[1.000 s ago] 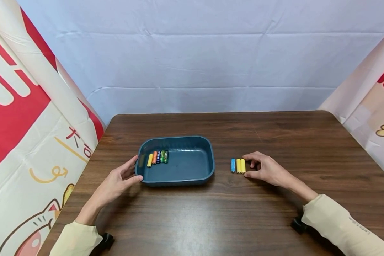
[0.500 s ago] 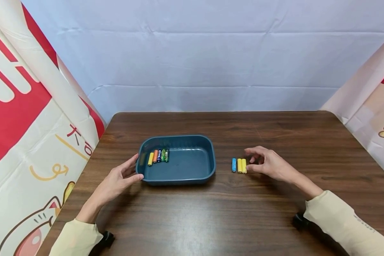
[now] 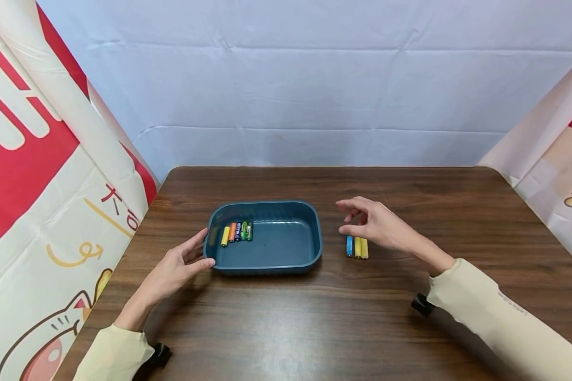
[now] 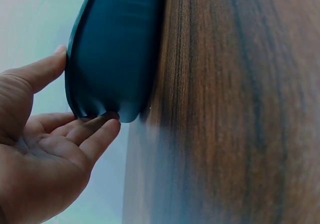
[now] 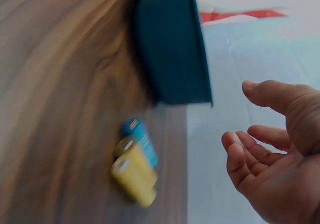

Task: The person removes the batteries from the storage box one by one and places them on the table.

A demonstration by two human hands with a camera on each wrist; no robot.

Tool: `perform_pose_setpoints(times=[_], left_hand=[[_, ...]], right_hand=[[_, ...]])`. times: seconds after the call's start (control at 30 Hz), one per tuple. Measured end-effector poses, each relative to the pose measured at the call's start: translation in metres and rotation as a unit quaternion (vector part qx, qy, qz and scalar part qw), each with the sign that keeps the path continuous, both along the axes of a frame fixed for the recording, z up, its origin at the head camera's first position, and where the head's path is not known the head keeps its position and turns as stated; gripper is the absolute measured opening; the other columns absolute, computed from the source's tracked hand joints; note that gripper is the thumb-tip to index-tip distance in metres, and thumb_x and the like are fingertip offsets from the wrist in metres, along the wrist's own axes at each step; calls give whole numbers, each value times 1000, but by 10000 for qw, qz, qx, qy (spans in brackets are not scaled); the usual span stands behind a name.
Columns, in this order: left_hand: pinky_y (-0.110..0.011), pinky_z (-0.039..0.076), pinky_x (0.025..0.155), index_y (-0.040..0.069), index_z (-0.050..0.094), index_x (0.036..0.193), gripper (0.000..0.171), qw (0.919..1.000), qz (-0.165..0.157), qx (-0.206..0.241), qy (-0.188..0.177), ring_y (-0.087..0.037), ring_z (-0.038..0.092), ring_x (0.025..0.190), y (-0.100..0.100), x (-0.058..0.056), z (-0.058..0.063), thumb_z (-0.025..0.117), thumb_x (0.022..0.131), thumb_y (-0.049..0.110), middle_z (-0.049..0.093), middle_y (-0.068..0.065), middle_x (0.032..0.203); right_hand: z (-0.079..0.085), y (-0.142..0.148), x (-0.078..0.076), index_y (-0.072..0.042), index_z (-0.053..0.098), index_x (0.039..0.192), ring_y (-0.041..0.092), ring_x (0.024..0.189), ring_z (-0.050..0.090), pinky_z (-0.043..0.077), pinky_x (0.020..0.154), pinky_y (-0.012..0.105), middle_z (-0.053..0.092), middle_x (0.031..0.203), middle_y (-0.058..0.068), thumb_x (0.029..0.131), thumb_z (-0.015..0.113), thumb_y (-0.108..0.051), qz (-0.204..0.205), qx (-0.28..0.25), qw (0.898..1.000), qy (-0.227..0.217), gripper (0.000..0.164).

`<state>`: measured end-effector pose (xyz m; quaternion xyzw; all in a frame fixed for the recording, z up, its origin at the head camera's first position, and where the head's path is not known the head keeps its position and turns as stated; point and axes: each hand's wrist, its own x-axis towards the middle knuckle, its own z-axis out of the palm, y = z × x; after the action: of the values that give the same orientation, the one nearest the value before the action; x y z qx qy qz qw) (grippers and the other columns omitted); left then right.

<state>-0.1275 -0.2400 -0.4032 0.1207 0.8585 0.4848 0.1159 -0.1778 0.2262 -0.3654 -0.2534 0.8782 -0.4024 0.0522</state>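
Note:
A dark teal plastic tray (image 3: 281,248) stands on the table, with a row of several batteries at its inner left: one yellow battery (image 3: 225,236), one orange battery (image 3: 232,232), one dark blue and two green ones. My left hand (image 3: 173,270) holds the tray's left end, thumb at the near corner and fingers against the end wall. Right of the tray lie a blue battery (image 3: 349,246) and two yellow batteries (image 5: 134,176), side by side. Above them hovers my right hand (image 3: 376,222), fingers loosely bent and thumb apart, nothing between them. It hides their far ends in the head view.
The brown wooden table (image 3: 286,317) has its far edge by a pale cloth backdrop (image 3: 286,79). A printed cloth (image 3: 43,211) hangs along the left side. Dark straps or devices show under both sleeves.
My right hand has left the right side of the yellow batteries and moved up and left over the row. The left hand and tray stay put.

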Motion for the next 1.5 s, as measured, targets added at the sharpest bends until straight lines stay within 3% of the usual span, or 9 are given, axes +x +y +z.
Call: perform_pose_setpoints(times=[0.17, 0.37, 0.7, 1.0, 1.17, 1.4, 1.5], left_hand=[[-46, 50, 103, 4, 25, 163, 81, 10000, 8, 93, -19, -44, 50, 137, 0, 0, -1, 72, 99, 20, 38, -26, 160], [-46, 50, 103, 5, 26, 164, 81, 9999, 2, 142, -36, -43, 50, 138, 0, -1, -2, 72, 99, 21, 38, -26, 160], [-45, 49, 103, 6, 27, 163, 83, 9998, -8, 175, 12, -42, 50, 138, -1, -1, -2, 74, 98, 25, 38, -24, 160], [-44, 48, 104, 5, 27, 163, 82, 9995, 10, 326, -16, -42, 49, 139, 0, -2, -4, 74, 98, 18, 39, -25, 159], [-45, 47, 105, 6, 27, 163, 81, 9996, 28, 297, -20, -42, 49, 139, 1, -3, -3, 73, 98, 17, 39, -24, 160], [-45, 48, 104, 5, 27, 163, 82, 9996, 58, 267, -31, -43, 50, 138, 0, -3, -4, 74, 97, 17, 39, -25, 159], [-44, 48, 104, 4, 27, 163, 81, 9996, 67, 264, -35, -42, 50, 138, 0, -3, -4, 74, 97, 15, 40, -26, 159]], right_hand=[[11, -36, -10, -1, 54, 146, 21, 104, 66, 58, 84, 35, 62, 133, 17, 95, 77, -13, 394, -191, 9989, 154, 57], [17, -80, -23, 0, 55, 146, 21, 102, 65, 56, 82, 37, 63, 133, 15, 94, 79, -13, 656, -100, 9974, 292, 59], [-5, -133, -40, 6, 53, 145, 21, 100, 64, 55, 81, 32, 59, 137, 23, 96, 75, -13, 1018, -54, 9947, -113, 57], [-26, -159, -54, 7, 51, 146, 19, 92, 64, 54, 76, 26, 61, 137, 21, 98, 73, -13, 1053, -24, 9925, -627, 56], [-32, -166, -57, 5, 51, 148, 22, 96, 64, 54, 80, 27, 57, 144, 20, 99, 72, -13, 1015, -20, 9911, -860, 57], [-39, -174, -57, 3, 50, 149, 16, 92, 65, 54, 77, 26, 68, 122, 15, 98, 73, -14, 1100, 137, 9882, -1057, 59], [-41, -177, -56, 2, 49, 150, 14, 92, 65, 54, 79, 27, 68, 121, 14, 97, 73, -13, 1103, 155, 9869, -1166, 60]])
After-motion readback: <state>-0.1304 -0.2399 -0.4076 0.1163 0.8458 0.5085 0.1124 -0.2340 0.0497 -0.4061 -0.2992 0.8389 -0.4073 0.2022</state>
